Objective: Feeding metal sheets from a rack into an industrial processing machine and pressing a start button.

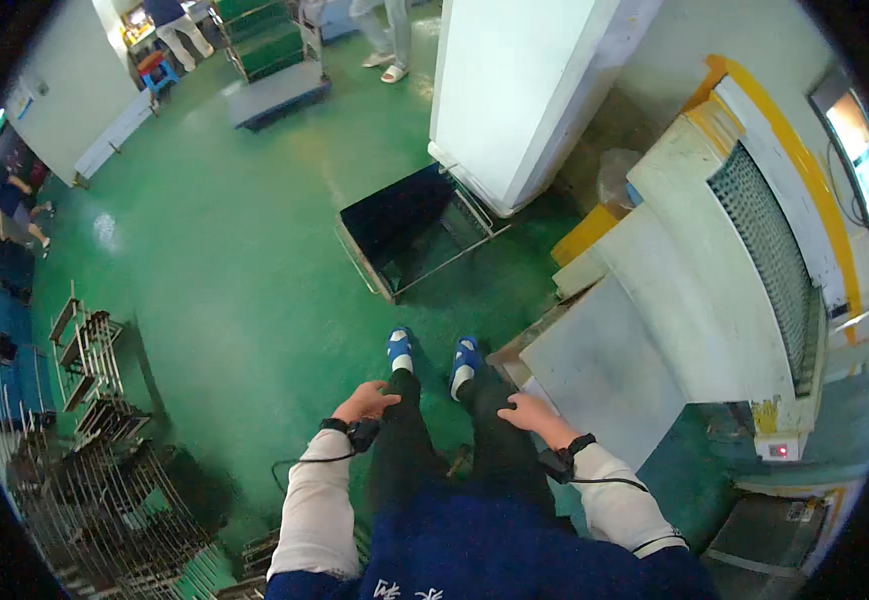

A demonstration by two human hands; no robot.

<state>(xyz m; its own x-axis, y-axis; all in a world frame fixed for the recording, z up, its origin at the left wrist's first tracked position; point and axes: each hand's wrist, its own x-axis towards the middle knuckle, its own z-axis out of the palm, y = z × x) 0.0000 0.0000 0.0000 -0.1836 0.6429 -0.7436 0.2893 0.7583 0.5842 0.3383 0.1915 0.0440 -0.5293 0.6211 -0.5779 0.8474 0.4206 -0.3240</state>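
I look down at my own legs in dark trousers and blue-and-white slippers (433, 357) on a green floor. My left hand (367, 401) rests on my left knee, fingers loosely apart, holding nothing. My right hand (530, 411) lies on my right knee, also holding nothing, close to the grey slanted panel (605, 375) of a white machine. Both wrists wear black bands with cables trailing back along white sleeves.
A black open-topped tray (410, 230) in a metal frame lies on the floor ahead, beside a large white cabinet (525, 90). Metal wire racks (105, 450) pile up at lower left. A flat cart (275, 90) and other people stand far back.
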